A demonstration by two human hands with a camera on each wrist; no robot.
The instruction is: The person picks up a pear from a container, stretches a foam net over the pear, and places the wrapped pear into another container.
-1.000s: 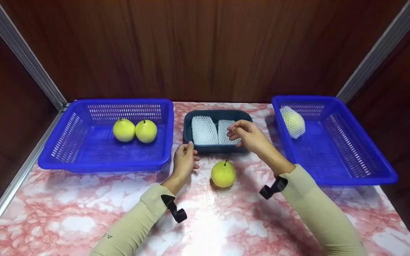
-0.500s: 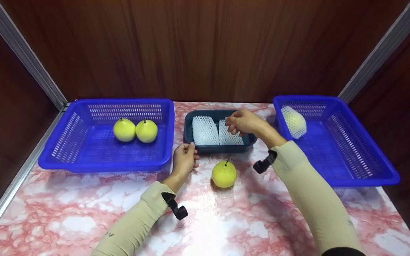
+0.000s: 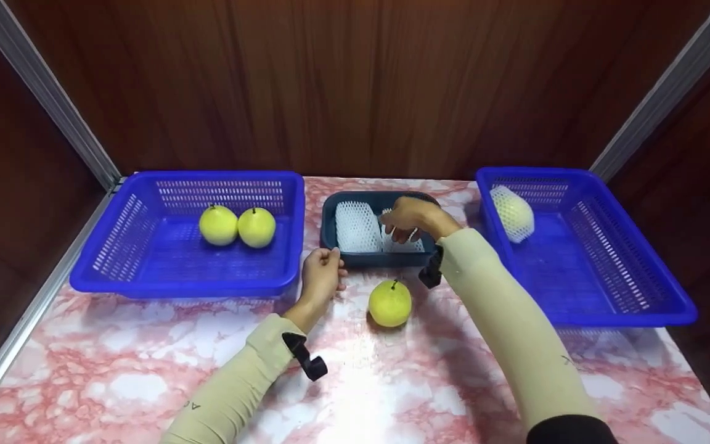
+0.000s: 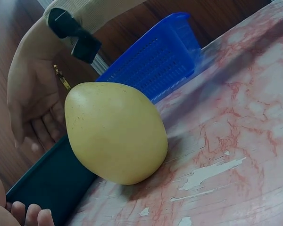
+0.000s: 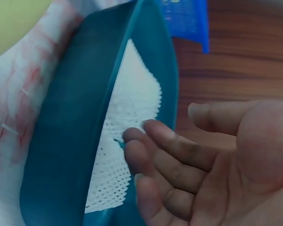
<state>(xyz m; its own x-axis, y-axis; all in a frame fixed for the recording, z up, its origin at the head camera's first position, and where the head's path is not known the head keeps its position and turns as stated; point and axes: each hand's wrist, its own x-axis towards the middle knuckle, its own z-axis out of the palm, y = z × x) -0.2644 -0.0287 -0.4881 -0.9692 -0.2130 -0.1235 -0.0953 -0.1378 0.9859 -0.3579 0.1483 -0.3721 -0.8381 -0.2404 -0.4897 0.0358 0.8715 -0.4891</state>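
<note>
My right hand (image 3: 415, 216) is over the dark teal tray (image 3: 355, 260), its fingers loosely bent. In the right wrist view these fingers (image 5: 167, 160) hang beside the white foam nets (image 5: 134, 94), with nothing gripped; whether a fingertip touches them I cannot tell. Two foam nets lie side by side, the left net (image 3: 357, 227) in full view and the right net (image 3: 405, 245) partly behind my hand. By the tray's front left corner is my left hand (image 3: 319, 276), fingers relaxed and holding nothing. A yellow pear (image 3: 390, 303) stands on the table before the tray, stem up.
On the left, a blue basket (image 3: 185, 288) holds two bare pears (image 3: 236, 226). The blue basket (image 3: 626, 317) on the right has one pear in a foam net (image 3: 513, 214). Behind the marbled table (image 3: 355, 394) rises a wooden panel (image 3: 355, 86).
My right hand has moved slightly left over the tray and turned its fingers downward towards the right foam net. The left hand and the pears have stayed in place.
</note>
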